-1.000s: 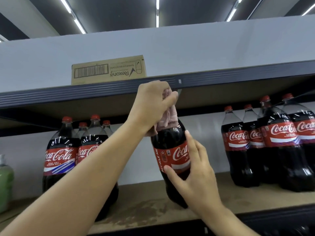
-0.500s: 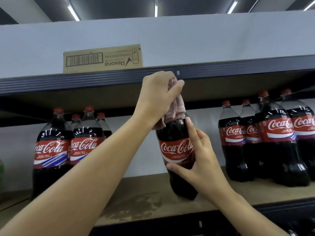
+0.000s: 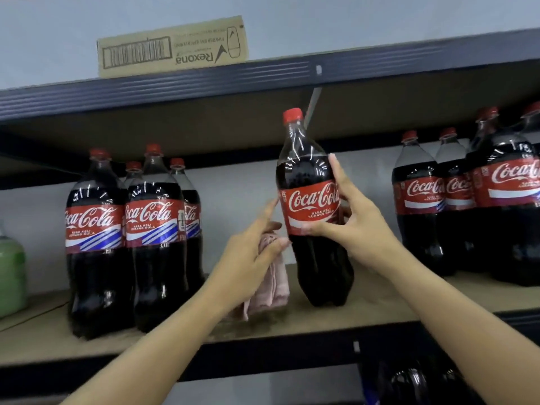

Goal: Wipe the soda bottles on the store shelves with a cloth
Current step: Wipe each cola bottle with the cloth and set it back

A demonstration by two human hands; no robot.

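Head view, change: the left hand (image 3: 251,244) has come down from the red cap (image 3: 292,115) to label height, so the cap and neck that the cloth covered half a second ago are now bare.
Left hand: grips the crumpled pale pink cloth (image 3: 271,287), forefinger stretched toward the bottle; the cloth hangs just beside it.
Right hand (image 3: 355,226): spread fingers and thumb hold the dark plastic cola bottle with the red label (image 3: 312,206) at the label.
Bottle: tilted slightly, base at the brown shelf board (image 3: 380,299), mid-shelf.
Around: a cluster of like bottles to the left (image 3: 128,229), another to the right (image 3: 467,206), well apart.
Far left: green bottle (image 3: 11,273).
Above: flat brown cardboard box (image 3: 172,48) on the upper dark metal shelf (image 3: 380,68).
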